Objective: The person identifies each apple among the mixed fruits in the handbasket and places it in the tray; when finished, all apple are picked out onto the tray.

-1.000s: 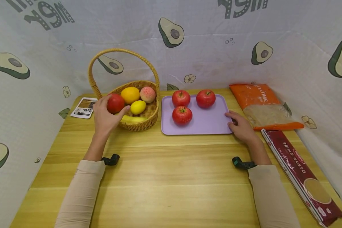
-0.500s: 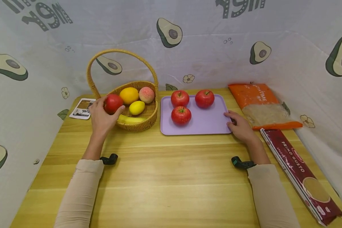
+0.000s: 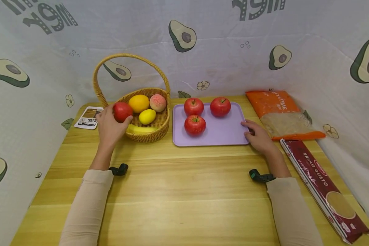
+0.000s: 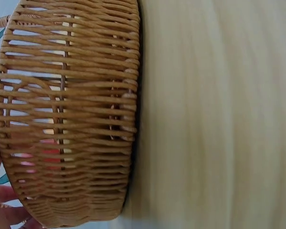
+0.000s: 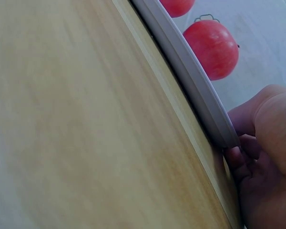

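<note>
A round red apple (image 3: 123, 112) sits at the left side of the wicker basket (image 3: 149, 137), and my left hand (image 3: 109, 128) holds it with the thumb on the near side. Beside it in the basket lie a yellow-orange fruit (image 3: 138, 103), a peach (image 3: 158, 103), a lemon (image 3: 147, 117) and a banana (image 3: 140, 129). The left wrist view shows mostly the woven basket wall (image 4: 81, 109), with part of my hand at the lower left. My right hand (image 3: 259, 136) pinches the right rim of the lilac tray (image 3: 226, 133), which carries three red apples (image 3: 195, 125).
An orange-and-clear food bag (image 3: 286, 116) lies at the back right, with a long dark red spaghetti pack (image 3: 324, 188) in front of it. Left of the basket is a small printed card (image 3: 88, 118). The basket's tall handle (image 3: 132, 55) arches over the fruit.
My left hand has shifted slightly left, and its thumb has come closer against the apple. The right hand stays at the tray's rim. The whole head view has drifted a little left.
</note>
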`<act>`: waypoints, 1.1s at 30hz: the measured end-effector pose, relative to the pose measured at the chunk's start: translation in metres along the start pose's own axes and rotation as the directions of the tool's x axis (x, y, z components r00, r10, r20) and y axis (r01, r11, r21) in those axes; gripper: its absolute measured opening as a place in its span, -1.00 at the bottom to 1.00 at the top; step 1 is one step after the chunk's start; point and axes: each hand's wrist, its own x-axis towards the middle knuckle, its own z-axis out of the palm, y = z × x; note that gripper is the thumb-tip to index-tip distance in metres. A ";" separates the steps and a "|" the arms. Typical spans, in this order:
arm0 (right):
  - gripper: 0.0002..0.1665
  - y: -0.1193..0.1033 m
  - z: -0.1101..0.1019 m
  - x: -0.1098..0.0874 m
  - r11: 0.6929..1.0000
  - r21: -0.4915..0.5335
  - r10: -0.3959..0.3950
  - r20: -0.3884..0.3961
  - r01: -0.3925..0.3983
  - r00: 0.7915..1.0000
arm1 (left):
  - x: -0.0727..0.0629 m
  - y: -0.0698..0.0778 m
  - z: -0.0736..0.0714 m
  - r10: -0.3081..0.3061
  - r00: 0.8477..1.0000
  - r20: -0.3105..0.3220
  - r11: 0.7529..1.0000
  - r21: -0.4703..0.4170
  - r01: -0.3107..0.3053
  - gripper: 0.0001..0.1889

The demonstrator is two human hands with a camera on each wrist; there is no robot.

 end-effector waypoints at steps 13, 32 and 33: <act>-0.36 -0.001 0.000 -0.001 1.000 0.008 -0.002 -0.002 0.002 1.000 | 0.006 0.009 0.000 -0.090 0.995 0.045 0.992 0.095 0.085 -0.10; -0.38 0.002 0.000 -0.002 0.999 0.033 -0.026 -0.011 0.027 1.000 | 0.002 0.009 0.001 -0.055 0.998 -0.026 0.998 0.007 0.055 -0.13; -0.38 0.001 0.000 -0.002 0.999 0.031 -0.026 -0.010 0.026 1.000 | 0.002 0.009 0.001 -0.050 0.998 -0.027 0.999 0.003 0.050 -0.14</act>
